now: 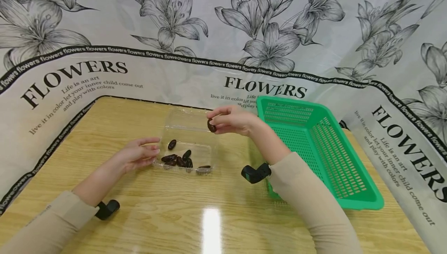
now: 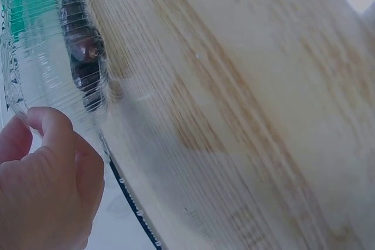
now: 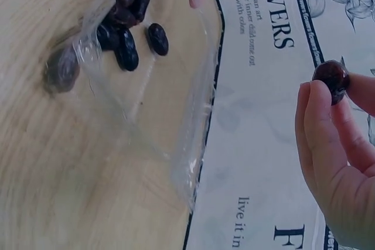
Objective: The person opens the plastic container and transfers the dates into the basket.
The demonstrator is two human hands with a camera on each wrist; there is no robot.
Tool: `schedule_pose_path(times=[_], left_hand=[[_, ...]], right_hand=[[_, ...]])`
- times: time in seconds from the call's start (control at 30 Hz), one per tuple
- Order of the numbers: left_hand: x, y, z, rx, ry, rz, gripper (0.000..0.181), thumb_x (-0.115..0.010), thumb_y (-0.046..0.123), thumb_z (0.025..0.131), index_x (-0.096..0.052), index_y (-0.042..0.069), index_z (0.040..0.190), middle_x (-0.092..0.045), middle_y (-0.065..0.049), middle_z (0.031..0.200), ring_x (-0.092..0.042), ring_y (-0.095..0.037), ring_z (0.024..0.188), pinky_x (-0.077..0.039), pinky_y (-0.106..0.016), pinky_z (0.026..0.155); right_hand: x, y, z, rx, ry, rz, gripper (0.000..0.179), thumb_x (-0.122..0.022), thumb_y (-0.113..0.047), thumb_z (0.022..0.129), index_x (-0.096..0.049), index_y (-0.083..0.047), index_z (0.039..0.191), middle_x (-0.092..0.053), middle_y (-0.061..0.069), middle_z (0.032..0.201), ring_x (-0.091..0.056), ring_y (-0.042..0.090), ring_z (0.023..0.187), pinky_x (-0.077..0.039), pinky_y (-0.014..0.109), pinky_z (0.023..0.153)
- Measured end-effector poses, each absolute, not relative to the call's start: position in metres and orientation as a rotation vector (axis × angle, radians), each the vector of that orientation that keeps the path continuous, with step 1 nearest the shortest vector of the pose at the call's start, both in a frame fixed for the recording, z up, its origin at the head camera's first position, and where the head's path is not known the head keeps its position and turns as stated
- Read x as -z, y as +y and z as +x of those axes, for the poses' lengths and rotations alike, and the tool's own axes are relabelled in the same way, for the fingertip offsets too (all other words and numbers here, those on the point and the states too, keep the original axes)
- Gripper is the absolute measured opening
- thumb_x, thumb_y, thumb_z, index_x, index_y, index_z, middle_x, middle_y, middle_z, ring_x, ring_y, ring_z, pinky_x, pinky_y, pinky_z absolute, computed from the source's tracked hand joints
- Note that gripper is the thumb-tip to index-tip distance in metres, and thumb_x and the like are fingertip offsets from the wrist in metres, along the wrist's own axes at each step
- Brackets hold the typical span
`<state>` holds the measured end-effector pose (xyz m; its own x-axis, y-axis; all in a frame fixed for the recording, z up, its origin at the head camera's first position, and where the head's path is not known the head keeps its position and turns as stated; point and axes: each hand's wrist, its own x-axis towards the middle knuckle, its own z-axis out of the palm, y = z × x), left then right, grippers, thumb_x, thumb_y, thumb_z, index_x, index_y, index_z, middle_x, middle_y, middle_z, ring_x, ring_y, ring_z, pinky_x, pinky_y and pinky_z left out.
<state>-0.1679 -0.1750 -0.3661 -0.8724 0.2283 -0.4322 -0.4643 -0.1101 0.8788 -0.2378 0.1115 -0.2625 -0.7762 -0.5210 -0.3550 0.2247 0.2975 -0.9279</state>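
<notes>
A clear plastic box (image 1: 212, 155) stands on the wooden table, its clear lid (image 1: 185, 119) folded back behind it. Several dark, glossy dates (image 1: 180, 161) lie in it, mostly along the near side. At the box's left rim, my left hand (image 1: 139, 155) pinches the edge between thumb and finger, as the left wrist view shows. My right hand (image 1: 233, 121) is raised over the box's back right corner. Between its thumb and fingertips it holds one dark date (image 3: 331, 80), above and apart from those in the box.
To the right stands a green plastic basket (image 1: 323, 114) with slotted sides, partly behind my right forearm. A flower-printed sheet (image 1: 195, 65) hangs behind the table (image 1: 167, 215). Each wrist wears a black camera mount (image 1: 256, 173).
</notes>
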Motion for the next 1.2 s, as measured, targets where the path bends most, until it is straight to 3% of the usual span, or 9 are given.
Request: schedule_pose_path(times=[0.6,1.03,1.2], left_hand=[[0.369,-0.174,-0.167,-2.032,1.723,-0.245,0.064,-0.056,-0.002,0.091,-0.023,-0.002,0.145,-0.051,-0.005,0.104,-0.058,-0.008,0.080,-0.051,-0.020,0.068],[0.367,-0.172,-0.169,-2.015,1.761,-0.224,0.064,-0.056,-0.002,0.091,-0.023,-0.004,0.145,-0.054,-0.002,0.099,-0.059,-0.007,0.079,-0.050,-0.020,0.068],[0.368,-0.173,-0.169,-1.999,1.783,-0.220,0.063,-0.056,-0.002,0.091,-0.023,-0.004,0.145,-0.054,-0.003,0.101,-0.058,-0.007,0.080,-0.051,-0.020,0.069]], right_hand=[[0.241,0.175,-0.240,1.623,1.971,-0.227,0.041,-0.053,0.005,0.091,-0.042,0.011,0.130,-0.060,0.007,0.105,-0.065,0.016,0.086,-0.053,0.032,0.080],[0.241,0.229,-0.237,1.706,1.964,-0.166,0.028,-0.053,0.003,0.092,-0.051,0.000,0.120,-0.062,0.005,0.102,-0.064,0.015,0.087,-0.052,0.031,0.082],[0.244,0.243,-0.236,1.816,1.888,-0.117,0.021,-0.050,0.006,0.092,-0.063,-0.008,0.103,-0.062,0.006,0.095,-0.064,0.015,0.084,-0.052,0.030,0.081]])
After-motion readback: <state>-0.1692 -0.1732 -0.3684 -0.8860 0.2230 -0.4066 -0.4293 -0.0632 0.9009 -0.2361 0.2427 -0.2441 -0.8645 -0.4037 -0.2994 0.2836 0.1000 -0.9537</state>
